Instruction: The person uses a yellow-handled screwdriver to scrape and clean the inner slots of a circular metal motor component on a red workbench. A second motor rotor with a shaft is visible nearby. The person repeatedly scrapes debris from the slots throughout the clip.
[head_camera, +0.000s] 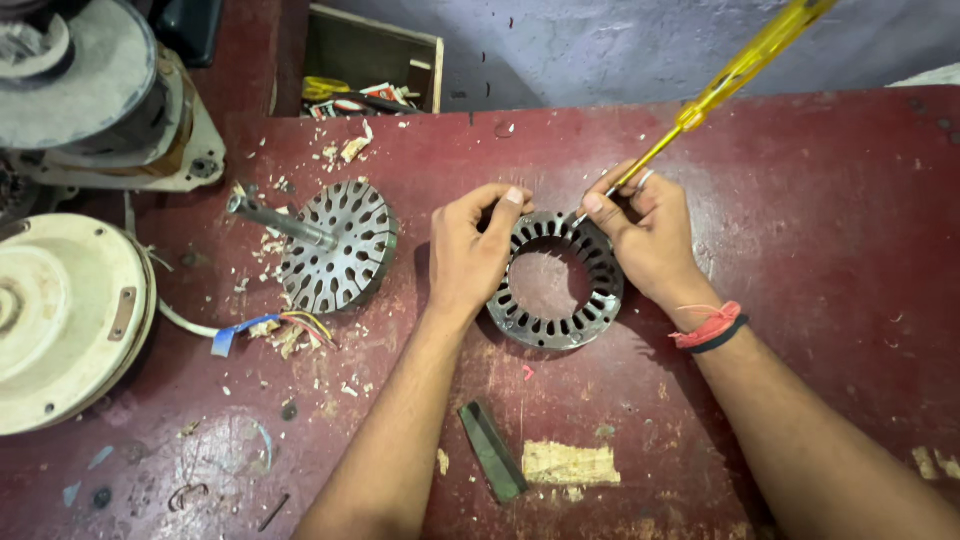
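Left hand pinches the rim of the rigid, seemingly heavy slotted stator core flat on the bench, while right hand grips a yellow-handled screwdriver.

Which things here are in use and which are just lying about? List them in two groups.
In use:
left hand steadying the stator ring
right hand working a yellow-handled screwdriver at the ring's slots

Lying about:
rotor with shaft
cream motor cover
dark flat bar
loose wires
open box
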